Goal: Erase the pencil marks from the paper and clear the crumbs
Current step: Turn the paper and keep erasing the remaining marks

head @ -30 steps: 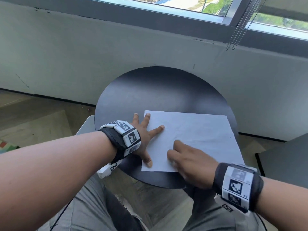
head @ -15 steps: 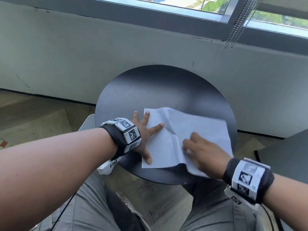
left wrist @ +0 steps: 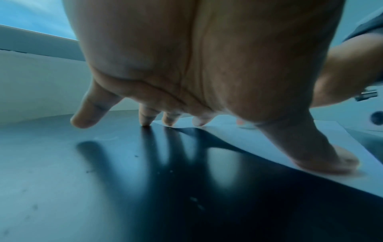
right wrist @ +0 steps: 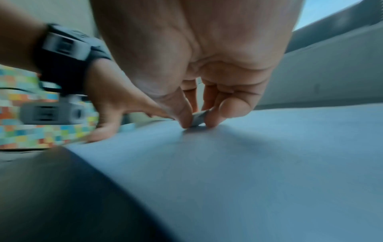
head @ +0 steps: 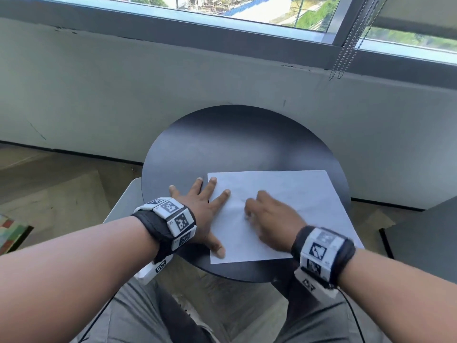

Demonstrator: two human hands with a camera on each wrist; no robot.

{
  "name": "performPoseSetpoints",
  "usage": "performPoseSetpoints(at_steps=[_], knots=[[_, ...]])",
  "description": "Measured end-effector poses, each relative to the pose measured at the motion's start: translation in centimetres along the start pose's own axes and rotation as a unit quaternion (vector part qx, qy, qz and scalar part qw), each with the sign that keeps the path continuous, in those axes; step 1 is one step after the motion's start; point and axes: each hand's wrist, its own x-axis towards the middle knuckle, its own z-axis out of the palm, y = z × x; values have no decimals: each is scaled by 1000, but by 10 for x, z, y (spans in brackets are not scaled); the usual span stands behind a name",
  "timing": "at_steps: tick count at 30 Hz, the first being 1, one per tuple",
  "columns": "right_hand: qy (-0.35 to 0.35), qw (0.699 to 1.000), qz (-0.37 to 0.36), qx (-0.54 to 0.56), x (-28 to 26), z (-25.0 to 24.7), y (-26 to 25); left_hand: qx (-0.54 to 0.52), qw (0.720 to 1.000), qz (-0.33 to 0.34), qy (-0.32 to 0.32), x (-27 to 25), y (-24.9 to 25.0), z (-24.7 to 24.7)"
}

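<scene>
A white sheet of paper [head: 296,206] lies flat on the round black table [head: 235,144], its near right corner over the table's edge. My left hand [head: 205,206] lies spread, fingers straight, pressing the sheet's left edge; thumb and two fingertips are on the paper [left wrist: 269,139]. My right hand [head: 267,216] is on the middle of the sheet, thumb and fingers pinching a small grey eraser [right wrist: 197,120] whose lower end touches the paper [right wrist: 248,163]. In the head view the hand hides the eraser. Faint pencil marks are hard to make out.
A grey wall and a window sill rise just behind the table. A dark surface [head: 425,238] stands at the right. Small specks [left wrist: 194,199] lie on the bare table top left of the sheet. My knees are under the table's near edge.
The right hand has slid back left toward the left hand. The sheet, buckled and lifted half a second ago, lies flat again. The left hand has stayed in place.
</scene>
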Motion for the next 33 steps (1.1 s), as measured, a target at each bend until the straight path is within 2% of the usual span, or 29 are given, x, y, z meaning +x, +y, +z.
performPoseSetpoints(at_steps=[2, 3, 4, 7, 8, 10, 12, 13, 14, 17, 18, 20, 22, 24, 28, 30, 33], knots=[[24, 996, 81, -5, 19, -11, 17, -10, 1000, 3, 8, 0, -1, 2], [30, 995, 95, -10, 25, -14, 19, -13, 1000, 5, 11, 1, -2, 3], [27, 996, 83, -12, 29, -15, 13, -16, 1000, 6, 14, 2, -2, 3], [-13, 999, -25, -20, 29, -6, -20, -23, 999, 10, 23, 4, -5, 7], [-19, 999, -32, -23, 31, -5, -23, -24, 999, 12, 24, 4, -6, 8], [-2, 999, 11, -31, 48, -12, -11, -25, 999, 14, 26, 3, -7, 9], [11, 996, 87, -34, 64, -22, 10, -27, 999, 16, 26, 3, -6, 8], [12, 995, 97, -34, 68, -25, 13, -27, 999, 16, 26, 3, -6, 7], [10, 996, 82, -30, 70, -26, 10, -25, 999, 17, 27, 2, -6, 7], [-24, 999, -37, -16, 56, -12, -17, -21, 999, 17, 32, 3, -5, 7], [-28, 998, -53, -14, 52, -10, -18, -21, 999, 17, 28, 3, -5, 7], [-10, 1000, -3, -17, 59, -16, -3, -20, 1000, 15, 17, 2, -4, 5], [15, 996, 87, -23, 69, -26, 25, -16, 1000, 12, 11, 2, -3, 2], [23, 993, 113, -29, 71, -28, 35, -15, 1000, 10, 7, 2, -2, 0], [-25, 999, -26, -17, 49, -10, 7, -19, 1000, 8, 6, 2, 0, 1], [-16, 999, 12, -28, 53, -16, 20, -19, 1000, 7, 1, 1, 0, 0], [23, 987, 151, -43, 62, -31, 64, -17, 1000, 6, -2, 0, 1, -2]])
